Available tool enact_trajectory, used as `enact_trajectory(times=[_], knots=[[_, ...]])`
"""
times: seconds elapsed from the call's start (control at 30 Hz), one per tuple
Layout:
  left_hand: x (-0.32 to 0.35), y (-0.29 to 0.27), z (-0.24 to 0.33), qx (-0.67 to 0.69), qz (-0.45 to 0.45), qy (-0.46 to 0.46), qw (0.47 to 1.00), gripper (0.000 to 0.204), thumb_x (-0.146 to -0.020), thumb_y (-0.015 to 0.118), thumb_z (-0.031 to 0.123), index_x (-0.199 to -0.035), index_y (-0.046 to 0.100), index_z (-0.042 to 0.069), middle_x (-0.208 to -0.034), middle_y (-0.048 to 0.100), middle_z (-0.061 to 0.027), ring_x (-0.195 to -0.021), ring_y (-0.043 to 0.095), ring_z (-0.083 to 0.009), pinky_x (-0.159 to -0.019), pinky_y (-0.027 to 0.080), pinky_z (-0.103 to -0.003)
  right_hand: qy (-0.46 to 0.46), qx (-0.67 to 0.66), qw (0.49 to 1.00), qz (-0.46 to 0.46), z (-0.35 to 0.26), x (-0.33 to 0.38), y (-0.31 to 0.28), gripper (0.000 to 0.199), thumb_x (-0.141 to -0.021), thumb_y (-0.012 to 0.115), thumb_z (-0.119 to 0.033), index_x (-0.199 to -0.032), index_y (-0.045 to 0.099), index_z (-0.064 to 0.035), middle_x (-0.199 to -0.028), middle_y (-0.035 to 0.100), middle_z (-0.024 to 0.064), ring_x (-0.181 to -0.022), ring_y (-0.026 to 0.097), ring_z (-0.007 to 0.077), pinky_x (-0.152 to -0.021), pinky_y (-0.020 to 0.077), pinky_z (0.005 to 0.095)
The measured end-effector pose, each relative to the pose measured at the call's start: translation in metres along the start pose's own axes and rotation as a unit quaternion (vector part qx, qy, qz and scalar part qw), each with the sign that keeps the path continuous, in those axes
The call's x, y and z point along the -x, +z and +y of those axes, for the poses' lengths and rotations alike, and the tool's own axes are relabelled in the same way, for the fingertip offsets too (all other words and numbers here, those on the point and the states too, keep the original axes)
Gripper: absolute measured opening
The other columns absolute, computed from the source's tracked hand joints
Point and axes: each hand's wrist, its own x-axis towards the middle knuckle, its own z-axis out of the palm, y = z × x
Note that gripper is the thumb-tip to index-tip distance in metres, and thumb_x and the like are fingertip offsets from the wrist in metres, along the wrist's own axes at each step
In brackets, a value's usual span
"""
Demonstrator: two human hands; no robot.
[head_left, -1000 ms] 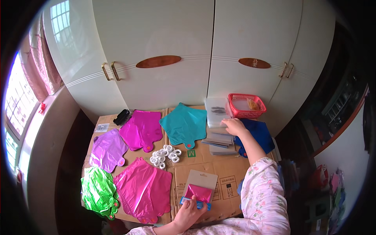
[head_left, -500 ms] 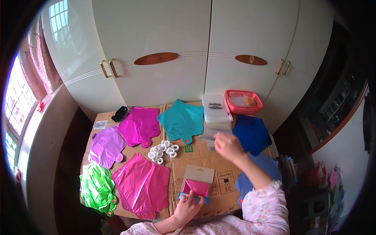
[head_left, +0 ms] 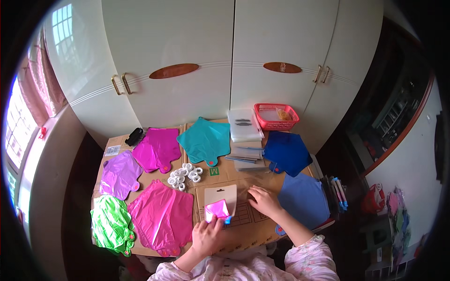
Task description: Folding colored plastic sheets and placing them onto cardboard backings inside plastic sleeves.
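Observation:
Under my left hand (head_left: pixel 207 235) is a folded pink foil balloon (head_left: pixel 215 210), its shiny face tilted and its near end gripped by my fingers. It lies against a pale hang-hole card (head_left: pixel 228 192); a bit of blue shows at the lower right corner. My right hand (head_left: pixel 265 202) is low over the cardboard, right of the card, with fingers drawn together and pointing left. A faint clear sheen, like thin plastic film, shows by its fingertips; what they hold is hard to make out. Beyond it is a stack of grey-blue cards (head_left: pixel 244 157).
Flat foil balloons ring the cardboard: green (head_left: pixel 111 222), lilac (head_left: pixel 121 173), large pink (head_left: pixel 161 215), magenta (head_left: pixel 157 147), teal (head_left: pixel 204 140), dark blue (head_left: pixel 288 152), lighter blue (head_left: pixel 304 199). White ribbon rolls (head_left: pixel 185 175), clear bags (head_left: pixel 243 125) and a red basket (head_left: pixel 276 124) stand among them.
My right hand has come down and nearer from the card stack to the cardboard. The pink foil in my left hand now tilts and catches light. The whole view has shifted slightly.

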Motion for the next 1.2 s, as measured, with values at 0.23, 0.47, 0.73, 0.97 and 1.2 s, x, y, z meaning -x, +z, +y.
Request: enact_trajectory(times=[0.23, 0.47, 0.73, 0.97, 1.2], knots=[[0.009, -0.002, -0.011, -0.048, -0.02, 0.079, 0.996, 0.037, -0.077, 0.056, 0.017, -0.114, 0.054, 0.013, -0.112, 0.063, -0.0113, -0.072, 0.058, -0.0194, -0.06, 0.05, -0.033, -0.02, 0.035, 0.999, 0.026, 0.008, 0.004, 0.016, 0.017, -0.082, 0.063, -0.012, -0.096, 0.064, -0.0042, -0.097, 0.07, 0.0082, -0.098, 0.067, 0.0225, -0.084, 0.0538, 0.0337], [0.006, -0.007, -0.008, -0.068, -0.073, 0.159, 0.982, 0.039, -0.076, 0.057, 0.024, -0.114, 0.052, 0.014, -0.111, 0.057, -0.026, -0.081, 0.058, -0.0269, -0.064, 0.05, -0.035, -0.04, 0.071, 0.996, 0.033, 0.003, 0.006, 0.015, 0.015, -0.081, 0.059, -0.01, -0.094, 0.064, -0.0037, -0.094, 0.071, 0.0083, -0.096, 0.068, 0.0208, -0.078, 0.0561, 0.0318], [0.007, -0.007, -0.007, -0.061, -0.09, 0.173, 0.979, 0.041, -0.075, 0.06, 0.027, -0.113, 0.052, 0.013, -0.111, 0.057, -0.0285, -0.085, 0.057, -0.0297, -0.069, 0.049, -0.039, -0.034, 0.083, 0.996, 0.016, -0.005, 0.006, 0.014, 0.013, -0.08, 0.06, -0.01, -0.091, 0.064, -0.0043, -0.092, 0.071, 0.0088, -0.095, 0.068, 0.0215, -0.075, 0.0566, 0.0322], [0.005, -0.009, -0.003, -0.052, -0.093, 0.179, 0.978, 0.041, -0.074, 0.062, 0.028, -0.111, 0.051, 0.013, -0.11, 0.057, -0.0292, -0.087, 0.058, -0.0299, -0.069, 0.048, -0.039, 0.018, -0.061, 0.997, 0.034, -0.012, -0.004, 0.014, 0.005, -0.079, 0.063, -0.01, -0.077, 0.065, -0.0064, -0.079, 0.063, 0.0067, -0.081, 0.063, 0.0256, -0.069, 0.0525, 0.0379], [0.006, -0.001, 0.006, -0.094, -0.084, 0.218, 0.968, 0.033, -0.08, 0.056, 0.019, -0.112, 0.053, 0.019, -0.113, 0.054, -0.0232, -0.091, 0.055, -0.0265, -0.07, 0.05, -0.035, 0.005, -0.072, 0.996, 0.045, -0.031, -0.013, 0.028, 0.003, -0.078, 0.065, -0.009, -0.077, 0.066, -0.0074, -0.075, 0.059, 0.0058, -0.077, 0.061, 0.0253, -0.067, 0.0516, 0.0376]])
